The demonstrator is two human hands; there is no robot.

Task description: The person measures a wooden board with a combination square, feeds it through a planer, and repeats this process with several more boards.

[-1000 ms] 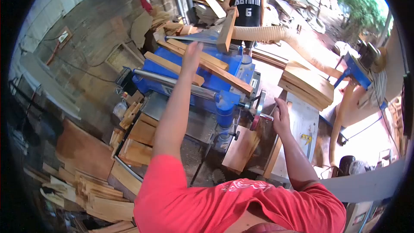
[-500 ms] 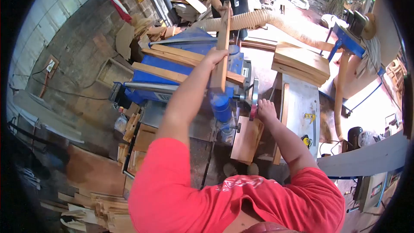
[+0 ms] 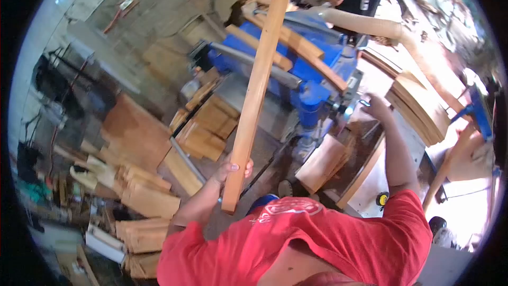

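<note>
Grey-brown floor (image 3: 153, 90) spreads wide left of the blue planer (image 3: 313, 98). Left hand (image 3: 233, 171): clasped round a timber (image 3: 257, 87) by its near end, before the planer; the long axis slants away and rightward across the planer's left side. Right hand (image 3: 378, 108): beside the planer's handwheel (image 3: 348, 112), blurred, grip indeterminable. Stacked planks (image 3: 417, 107) edge the planer's right.
</note>
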